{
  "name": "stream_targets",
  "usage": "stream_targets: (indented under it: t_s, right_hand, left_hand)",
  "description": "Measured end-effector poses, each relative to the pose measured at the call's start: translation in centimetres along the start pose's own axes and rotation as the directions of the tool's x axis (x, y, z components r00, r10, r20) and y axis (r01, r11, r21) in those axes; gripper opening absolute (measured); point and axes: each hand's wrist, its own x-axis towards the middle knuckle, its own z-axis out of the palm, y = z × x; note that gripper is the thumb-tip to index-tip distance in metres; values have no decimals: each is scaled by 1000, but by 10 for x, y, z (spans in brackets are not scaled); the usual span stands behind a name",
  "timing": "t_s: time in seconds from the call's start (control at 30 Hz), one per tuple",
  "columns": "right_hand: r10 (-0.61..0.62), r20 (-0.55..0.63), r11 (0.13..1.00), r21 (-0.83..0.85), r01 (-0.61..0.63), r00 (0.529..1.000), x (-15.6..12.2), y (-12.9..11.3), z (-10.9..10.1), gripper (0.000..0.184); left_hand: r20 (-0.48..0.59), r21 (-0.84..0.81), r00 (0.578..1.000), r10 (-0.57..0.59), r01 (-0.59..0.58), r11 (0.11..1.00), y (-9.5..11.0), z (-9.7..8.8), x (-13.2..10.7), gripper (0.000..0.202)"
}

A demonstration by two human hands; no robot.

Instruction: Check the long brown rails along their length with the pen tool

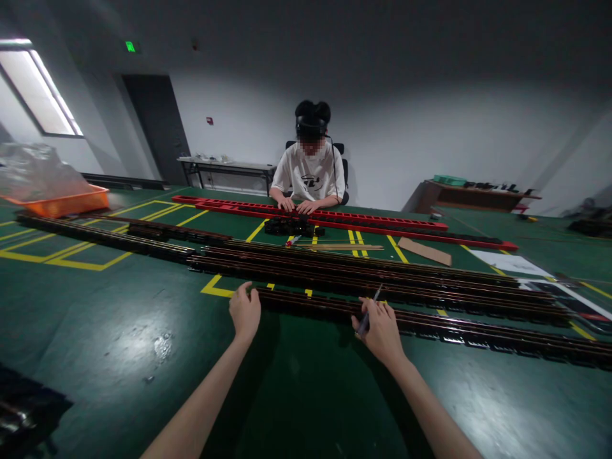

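Observation:
A long, dark rail strip (306,305) with copper-coloured lines lies across the green table right in front of me. My left hand (245,312) has its fingers curled at the strip's left end, closed on it. Further along, my right hand (381,328) is closed around a slim pen-like tool (364,324) with a thin tip pointing up and away. That hand rests against the same strip; its exact kind of tool I cannot make out. Just beyond lie several parallel dark rail strips (335,277).
Across the green table (143,344), a seated person's hands (299,205) are at long red slotted rails (382,221). Black parts (289,226), thin wooden sticks (344,247) and a cardboard piece (424,251) lie between us. An orange tray (71,203) holds clear plastic at left.

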Motion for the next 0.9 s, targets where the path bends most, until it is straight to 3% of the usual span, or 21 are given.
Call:
stream_targets:
  t_s: [0.23,0.4,0.5,0.63,0.77,0.9]
  right_hand:
    - [53,-58,981,190,-41,997,-2,9,6,19]
    - [133,-128,968,228,-102,983,-1,12,8,28]
    - [113,-112,963,255,-82,987,2,5,5,31]
    - [92,-88,910,412,-48,992,13,-23,2,32]
    - [27,46,824,564,-48,999,30,-69,5,34]
    - [-9,120,658,748,-85,993,47,-113,16,34]
  left_hand:
    - [170,-46,984,51,-44,998,-18,-14,16,33]
    - [193,-27,978,74,-70,997,-16,-14,19,32]
    - [197,-22,977,85,-82,996,-15,-14,17,31]
    - [202,-41,976,82,-76,996,-15,-15,17,31]
    - [255,-124,960,113,-84,989,-19,-16,25,30]
    - [306,-181,936,173,-121,976,-26,-16,37,28]
